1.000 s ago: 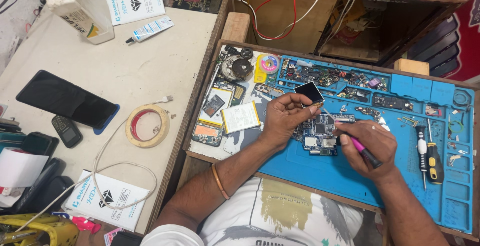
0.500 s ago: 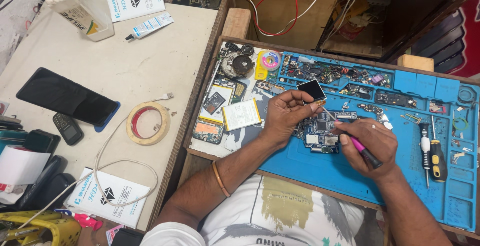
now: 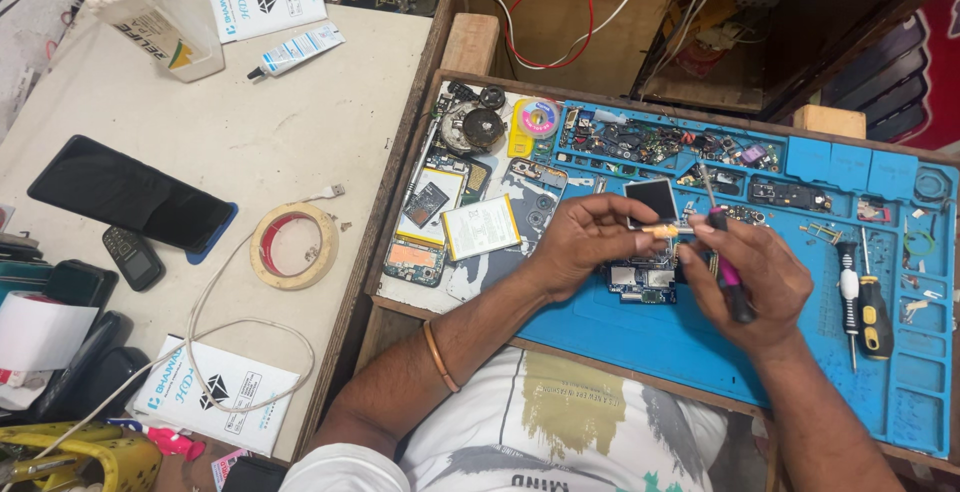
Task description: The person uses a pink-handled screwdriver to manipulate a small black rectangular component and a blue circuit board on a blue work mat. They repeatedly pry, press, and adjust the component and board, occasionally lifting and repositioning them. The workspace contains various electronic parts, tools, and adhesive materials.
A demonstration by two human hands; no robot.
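My left hand (image 3: 590, 242) pinches a small dark square part (image 3: 650, 199) with an orange flex strip, lifted just above a phone circuit board (image 3: 640, 280). The board lies on the blue repair mat (image 3: 650, 352). My right hand (image 3: 750, 282) grips a pink-handled screwdriver (image 3: 727, 270), its metal tip pointing up and away from me, right beside the orange strip. Both hands nearly touch over the board.
Left of the mat lie an opened phone body (image 3: 425, 217), a white battery (image 3: 480, 227) and round metal parts (image 3: 472, 127). Two screwdrivers (image 3: 862, 304) rest at the mat's right. The side table holds a tape roll (image 3: 293, 244), a black phone (image 3: 130, 192), a white cable and boxes.
My right hand turned the screwdriver from pointing down at the board to pointing up. My left hand lifted the small part with its orange strip off the board.
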